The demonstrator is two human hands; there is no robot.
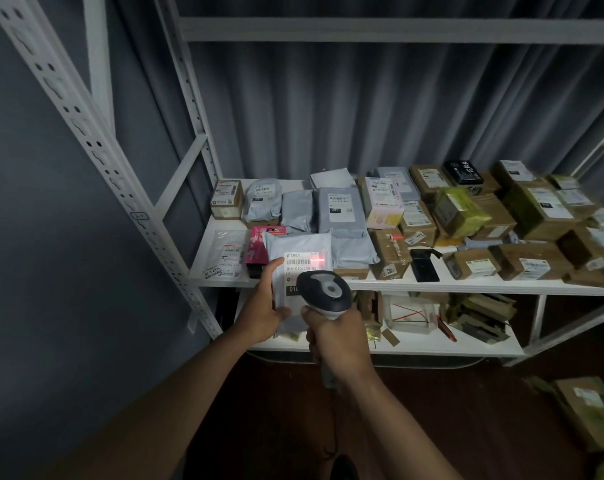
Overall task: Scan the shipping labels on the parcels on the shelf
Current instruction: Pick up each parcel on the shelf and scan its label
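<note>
From the head camera, the left hand holds a grey plastic mailer bag up in front of the white metal shelf, its grip closed on the bag's left edge with the thumb laid across the front beside the white shipping label. The bag stands nearly upright with its long axis running top to bottom and its labelled face turned toward the camera; the barcode lines run across its upper part. The right hand has its grip closed around the handle of a grey and black handheld barcode scanner, whose head points forward and slightly up at the label, its long axis running from the wrist toward the shelf. A red scan line glows on the right end of the barcode. The scanner's head hides the lower right of the label and a dark strip printed below it, and the bag's bottom edge is lost behind both hands. Behind the bag, a pink printed box is partly covered, and more grey mailer bags and brown cardboard boxes crowd the shelf, blurring toward the right edge. The lower shelf's contents are dim and hard to make out. A brown cardboard box on the floor is cut off at the right.
</note>
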